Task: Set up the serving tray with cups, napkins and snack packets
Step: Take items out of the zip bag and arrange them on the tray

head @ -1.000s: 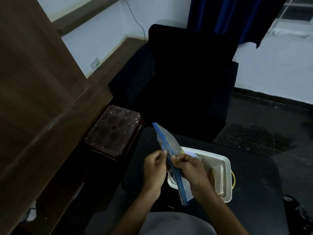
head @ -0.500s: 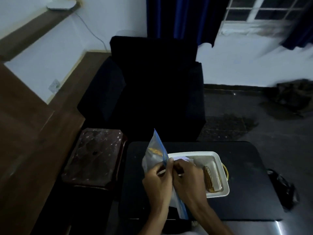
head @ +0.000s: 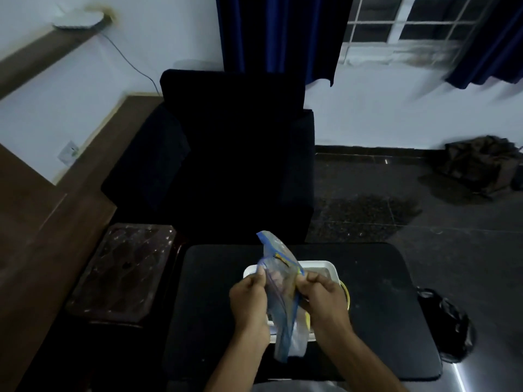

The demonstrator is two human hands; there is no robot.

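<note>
Above the white rectangular plastic tray (head: 321, 263), a clear plastic zip bag with a blue seal strip (head: 283, 301) is held upright between both hands. Its top corner reaches toward the tray's far side and its lower end droops past the tray's near rim. The left hand (head: 249, 299) has its grip clamped on the bag's left edge, thumb and fingers pinching the plastic. The right hand (head: 322, 295) has its grip clamped on the opposite edge, close to the blue strip. What the bag holds is too blurred to tell, beyond a yellowish patch near its top. The tray sits on a black rectangular desk (head: 382, 306), and a thin yellow curved edge (head: 347, 295) shows just at the tray's right side. Left of the tray, off the desk, stands a dark brown stool with a patterned top (head: 124, 273). Beyond the tray is a black upholstered armchair (head: 226, 154). Right of the tray, down on the floor, lies a crumpled black plastic bag (head: 447, 321).
</note>
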